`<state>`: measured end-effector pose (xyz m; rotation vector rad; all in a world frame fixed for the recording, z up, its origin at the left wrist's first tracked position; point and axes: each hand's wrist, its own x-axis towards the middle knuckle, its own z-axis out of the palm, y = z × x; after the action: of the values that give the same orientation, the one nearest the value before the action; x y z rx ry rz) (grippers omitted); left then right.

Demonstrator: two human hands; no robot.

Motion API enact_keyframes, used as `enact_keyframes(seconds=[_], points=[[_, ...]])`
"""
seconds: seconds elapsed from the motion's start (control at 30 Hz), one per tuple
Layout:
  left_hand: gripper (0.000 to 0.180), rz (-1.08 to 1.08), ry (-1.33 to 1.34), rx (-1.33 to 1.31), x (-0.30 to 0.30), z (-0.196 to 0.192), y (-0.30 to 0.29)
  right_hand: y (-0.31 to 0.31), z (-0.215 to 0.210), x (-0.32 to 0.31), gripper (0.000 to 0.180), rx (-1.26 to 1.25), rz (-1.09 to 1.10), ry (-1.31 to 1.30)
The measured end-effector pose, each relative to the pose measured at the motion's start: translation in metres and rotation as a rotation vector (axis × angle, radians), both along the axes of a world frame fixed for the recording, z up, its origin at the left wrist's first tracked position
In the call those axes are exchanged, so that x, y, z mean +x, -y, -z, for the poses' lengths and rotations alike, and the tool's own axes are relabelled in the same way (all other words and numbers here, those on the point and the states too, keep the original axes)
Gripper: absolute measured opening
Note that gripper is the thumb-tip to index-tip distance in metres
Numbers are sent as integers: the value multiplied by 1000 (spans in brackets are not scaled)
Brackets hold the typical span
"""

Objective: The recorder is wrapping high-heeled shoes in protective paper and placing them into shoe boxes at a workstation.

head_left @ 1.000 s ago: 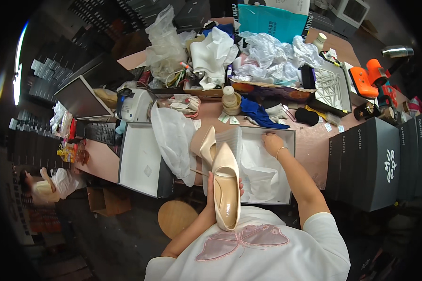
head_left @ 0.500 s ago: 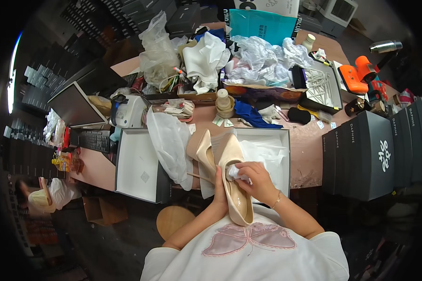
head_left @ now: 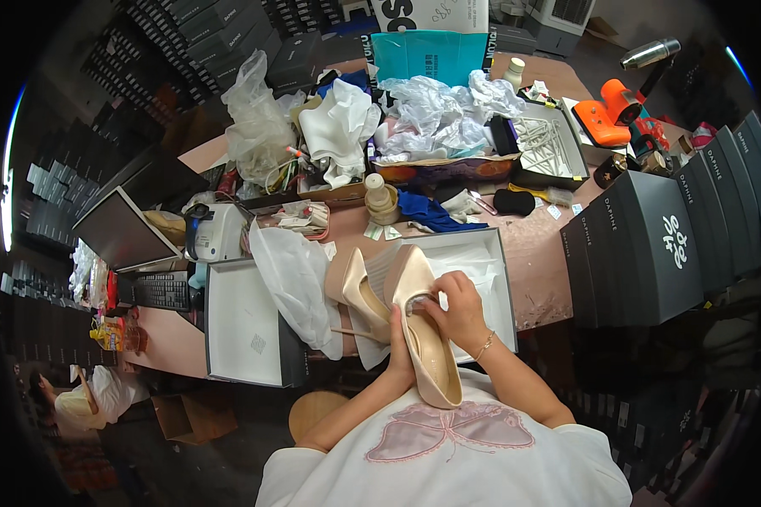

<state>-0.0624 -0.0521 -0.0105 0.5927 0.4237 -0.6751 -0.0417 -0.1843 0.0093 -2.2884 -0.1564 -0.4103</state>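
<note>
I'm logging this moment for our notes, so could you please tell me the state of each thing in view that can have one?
Held shoe: lifted, gripped by left hand, right hand at its opening.
Second shoe: lying by the box, untouched.
Shoe box: open, paper-lined.
Lid: off, lying inside up.
Plastic bag: loose, draped over the lid.
Monitor: dark.

Shoe packing workshop: stacked dark shoeboxes (head_left: 668,245), tissue paper (head_left: 435,114) (cluttered bench (head_left: 541,253)).
</note>
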Motion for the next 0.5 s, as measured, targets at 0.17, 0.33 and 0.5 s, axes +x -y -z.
enact_keyframes(seconds=[0.17,0.33,0.5], points=[[80,72,44,26,0,-12,4,12,-19,10,89,365,-170,-239],[73,85,268,56,20,-23,-8,9,-20,8,77,214,-92,-84],[78,63,370,-86,18,-14,-19,0,-40,0,73,99,-130,12]])
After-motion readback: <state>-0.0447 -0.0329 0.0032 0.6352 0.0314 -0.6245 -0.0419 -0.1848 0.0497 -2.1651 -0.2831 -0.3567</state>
